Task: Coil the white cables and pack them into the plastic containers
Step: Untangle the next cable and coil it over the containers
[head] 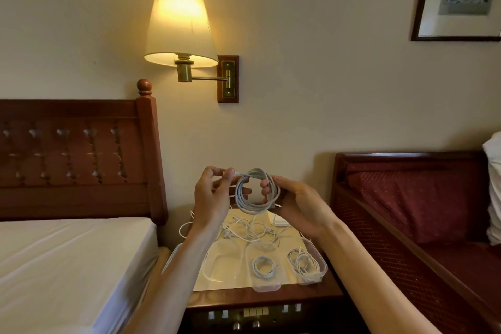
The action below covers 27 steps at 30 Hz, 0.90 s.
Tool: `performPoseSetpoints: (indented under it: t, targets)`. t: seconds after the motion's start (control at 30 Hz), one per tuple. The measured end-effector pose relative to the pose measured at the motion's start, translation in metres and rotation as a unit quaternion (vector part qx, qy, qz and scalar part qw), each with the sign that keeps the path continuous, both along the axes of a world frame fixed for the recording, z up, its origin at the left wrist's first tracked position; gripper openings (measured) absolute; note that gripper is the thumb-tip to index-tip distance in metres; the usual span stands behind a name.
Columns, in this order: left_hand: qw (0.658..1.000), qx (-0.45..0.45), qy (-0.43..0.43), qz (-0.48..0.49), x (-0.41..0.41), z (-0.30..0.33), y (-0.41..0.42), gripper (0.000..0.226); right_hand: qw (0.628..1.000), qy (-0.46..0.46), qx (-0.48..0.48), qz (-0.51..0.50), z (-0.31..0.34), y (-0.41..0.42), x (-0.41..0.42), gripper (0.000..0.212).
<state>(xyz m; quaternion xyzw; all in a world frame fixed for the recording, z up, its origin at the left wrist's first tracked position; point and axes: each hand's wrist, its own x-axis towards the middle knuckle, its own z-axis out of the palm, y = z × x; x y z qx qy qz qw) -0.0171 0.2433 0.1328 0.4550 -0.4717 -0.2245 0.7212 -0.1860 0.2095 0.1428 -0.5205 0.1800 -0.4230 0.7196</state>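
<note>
A white cable wound into a round coil (pixel 256 189) is held up above the nightstand. My right hand (pixel 294 202) grips the coil's right side, fingers through the loop. My left hand (pixel 214 192) pinches the cable's free end at the coil's upper left. Below, a tangle of loose white cables (pixel 249 228) lies at the back of the nightstand top. Clear plastic containers stand in a row at the front: one (pixel 264 286) holds a small coil (pixel 264 266), one at the right (pixel 321 260) holds another coiled cable (pixel 303 263), and one (pixel 225 266) looks empty.
The wooden nightstand (pixel 260 297) has switches and knobs along its front. A bed with a white sheet (pixel 67 260) is at the left, a red cushioned bench (pixel 412 203) at the right. A lit wall lamp (pixel 180 27) hangs above.
</note>
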Motion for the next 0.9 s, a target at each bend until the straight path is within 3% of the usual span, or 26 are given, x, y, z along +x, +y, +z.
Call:
performPoseSetpoints:
  t: [0.1,0.23,0.3,0.4,0.5,0.63,0.7,0.8,0.9]
  targets:
    - [0.992,0.077,0.046,-0.089,0.003,-0.021,-0.011,0.018,0.999,0.009,0.035,0.014,-0.016,-0.009,-0.005,0.030]
    - [0.969,0.213,0.007,-0.127,0.005,-0.068,-0.033,0.021,0.996,0.003,0.085,-0.038,-0.049,-0.037,-0.003,0.022]
    - [0.964,0.248,-0.031,-0.091,0.008,-0.100,-0.043,0.013,0.993,0.049,0.064,-0.090,-0.071,-0.049,-0.001,0.022]
    - [0.946,0.274,-0.170,-0.036,0.013,-0.149,-0.050,0.010,0.969,0.165,-0.035,-0.178,-0.109,-0.054,0.004,0.022]
    - [0.909,0.282,-0.307,0.003,0.018,-0.191,-0.053,0.012,0.921,0.279,-0.156,-0.221,-0.139,-0.052,0.009,0.030]
    - [0.836,0.314,-0.451,0.010,0.023,-0.226,-0.056,0.040,0.818,0.429,-0.318,-0.214,-0.181,-0.071,0.016,0.022]
    - [0.817,0.317,-0.481,0.005,0.023,-0.232,-0.056,0.047,0.770,0.489,-0.372,-0.172,-0.200,-0.081,0.021,0.017]
    - [0.799,0.319,-0.509,-0.001,0.021,-0.239,-0.060,0.050,0.686,0.568,-0.430,-0.149,-0.224,-0.096,0.029,0.028]
    - [0.793,0.324,-0.515,-0.001,0.020,-0.245,-0.067,0.051,0.657,0.594,-0.447,-0.124,-0.236,-0.103,0.034,0.032]
